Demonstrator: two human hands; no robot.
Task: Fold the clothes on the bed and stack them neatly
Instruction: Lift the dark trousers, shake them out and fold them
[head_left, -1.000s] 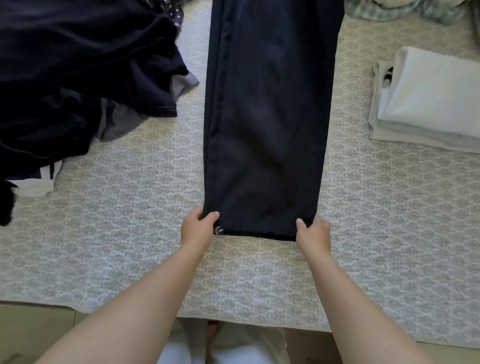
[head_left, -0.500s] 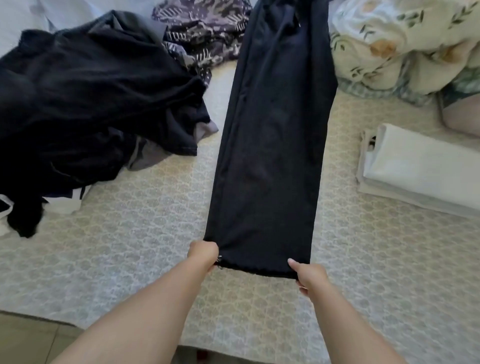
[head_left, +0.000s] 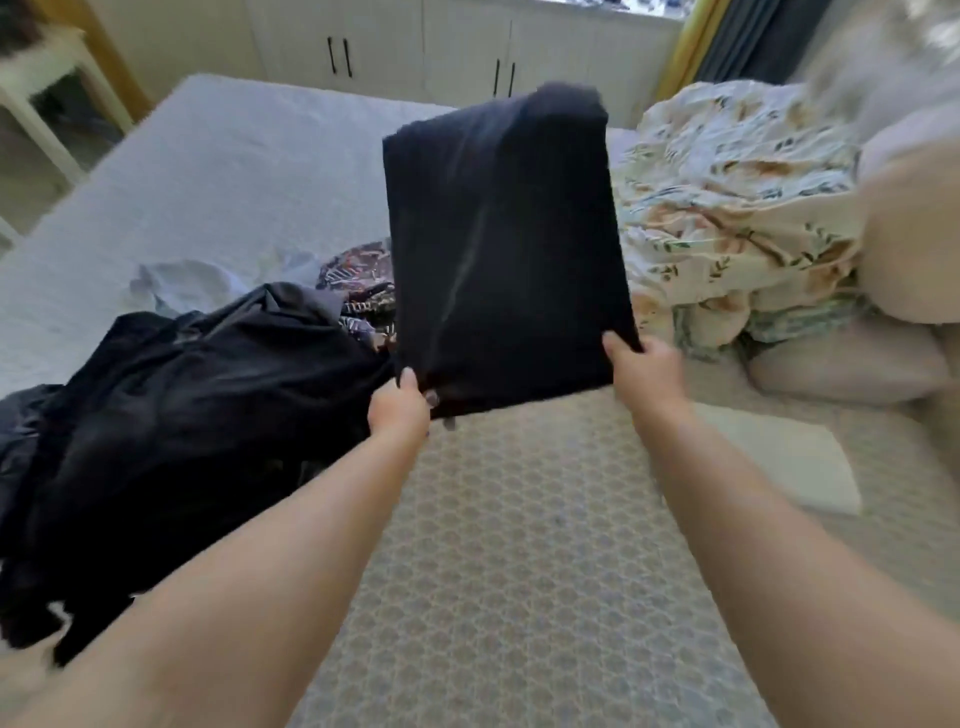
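the dark trousers (head_left: 498, 249) are up in the air above the middle of the bed, hem end lifted, the far end curling over out of sight. the left hand (head_left: 400, 408) pinches the near left corner of the hem, thumb on top and fingers curled beneath; the right hand (head_left: 644, 371) grips the near right corner the same way, thumb over the cloth. the picture is blurred, so whether the far part is touching the bed i cannot tell.

this looks like the lengthwise fold, hem carried toward the waist. to do it well: keep both corners level and equally taut so the hem edge stays straight, lay it down square on the far end, then smooth from the crease outward. the fabric looks soft and slack, so uneven tension will skew the fold.

below lies the patterned bedspread (head_left: 519, 545), good flat space to land on. to the left, a heap of dark unfolded clothes (head_left: 182, 415), with a printed garment (head_left: 358, 280) just beyond it; keep the trousers clear of both. to the right, near, a folded white stack (head_left: 779, 462), likely where this piece goes. farther right, a rumpled floral duvet (head_left: 727, 208).
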